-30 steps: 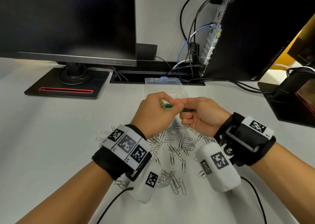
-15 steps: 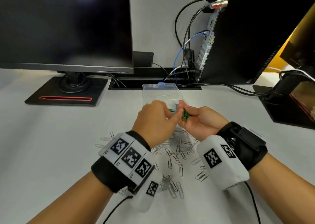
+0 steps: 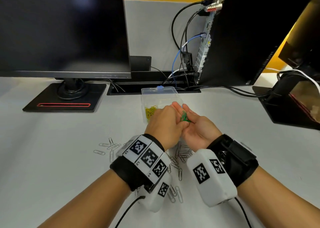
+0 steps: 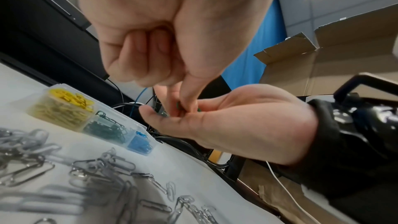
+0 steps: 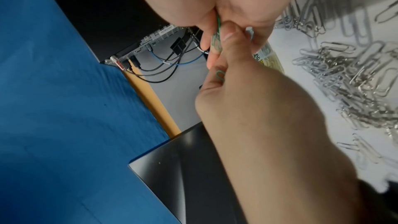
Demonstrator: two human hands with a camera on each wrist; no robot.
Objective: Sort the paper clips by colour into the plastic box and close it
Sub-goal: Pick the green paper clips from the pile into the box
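Both forearms are bare, with no sleeves. Each wrist wears a broad black strap carrying a white padded camera housing printed with square black-and-white markers (three in a row on the left wrist band [image 3: 149, 158]). A thin black cable trails from each housing; the right wrist unit [image 3: 211, 177] adds a black bracket with metal screws.

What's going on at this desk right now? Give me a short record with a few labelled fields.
Box: clear plastic box, lid open, on the desk behind the hands
Sorted so far: yellow clips, dark green clips, blue clips, each in its own compartment
Right hand: palm up, cupping green clips
Left hand: pinches a green clip from that palm
Unsorted: silver clips loose on the desk
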